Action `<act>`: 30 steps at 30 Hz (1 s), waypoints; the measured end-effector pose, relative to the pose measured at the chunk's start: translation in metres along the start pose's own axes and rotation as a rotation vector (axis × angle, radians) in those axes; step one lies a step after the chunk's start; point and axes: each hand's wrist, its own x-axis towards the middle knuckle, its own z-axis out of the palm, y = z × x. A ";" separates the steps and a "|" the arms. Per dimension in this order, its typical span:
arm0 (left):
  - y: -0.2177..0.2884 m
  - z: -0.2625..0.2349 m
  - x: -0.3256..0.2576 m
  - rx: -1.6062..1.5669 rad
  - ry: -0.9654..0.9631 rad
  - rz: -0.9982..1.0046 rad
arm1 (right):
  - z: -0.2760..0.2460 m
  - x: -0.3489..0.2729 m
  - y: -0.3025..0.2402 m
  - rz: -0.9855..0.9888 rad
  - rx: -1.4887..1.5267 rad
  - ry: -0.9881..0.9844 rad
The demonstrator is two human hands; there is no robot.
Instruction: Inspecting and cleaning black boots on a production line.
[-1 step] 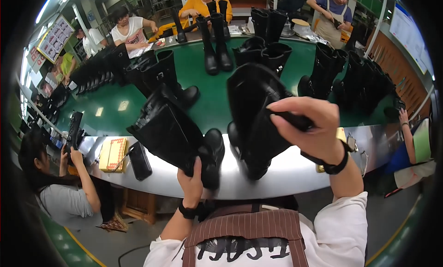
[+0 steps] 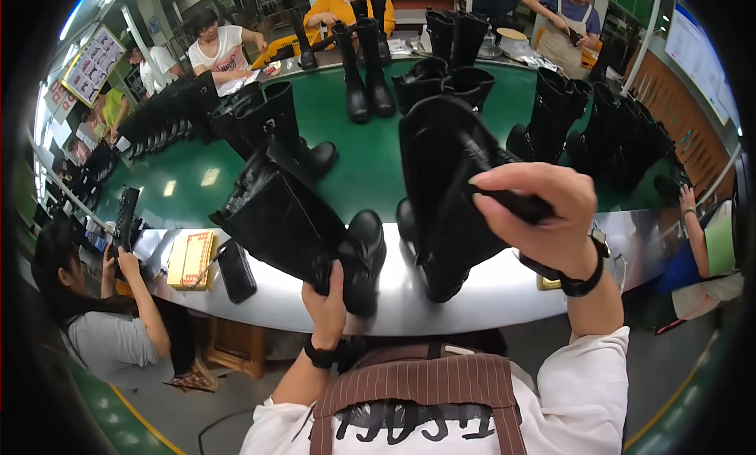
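- The left hand [image 2: 327, 301] grips the foot of a tall black boot [image 2: 291, 219], lying tipped over the edge of the green belt [image 2: 362, 164].
- The right hand [image 2: 543, 215] is closed on a dark tool [image 2: 512, 203], pressed against a second black boot [image 2: 449, 179] standing up.
- The hand hides most of the tool.

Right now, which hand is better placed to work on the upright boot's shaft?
Right, probably. The right hand already presses a dark tool against the upright boot; the left hand grips the tilted boot by its sole.
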 end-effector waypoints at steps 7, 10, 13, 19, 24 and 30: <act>-0.020 0.050 -0.025 0.119 -0.194 0.202 | -0.037 -0.073 0.015 -0.054 -0.033 -0.006; -0.023 0.054 -0.031 0.167 -0.135 0.213 | -0.051 -0.105 0.026 0.012 -0.043 0.101; -0.019 0.055 -0.032 0.143 -0.106 0.089 | -0.053 -0.133 0.037 0.119 -0.070 0.171; -0.013 0.068 -0.037 0.242 -0.177 0.130 | -0.001 -0.190 0.048 0.471 0.305 0.102; 0.024 0.063 -0.038 0.372 -0.185 0.040 | 0.038 -0.218 0.054 0.664 0.217 -0.114; 0.120 0.044 0.002 0.321 0.054 1.060 | 0.023 -0.221 0.062 0.801 0.151 -0.001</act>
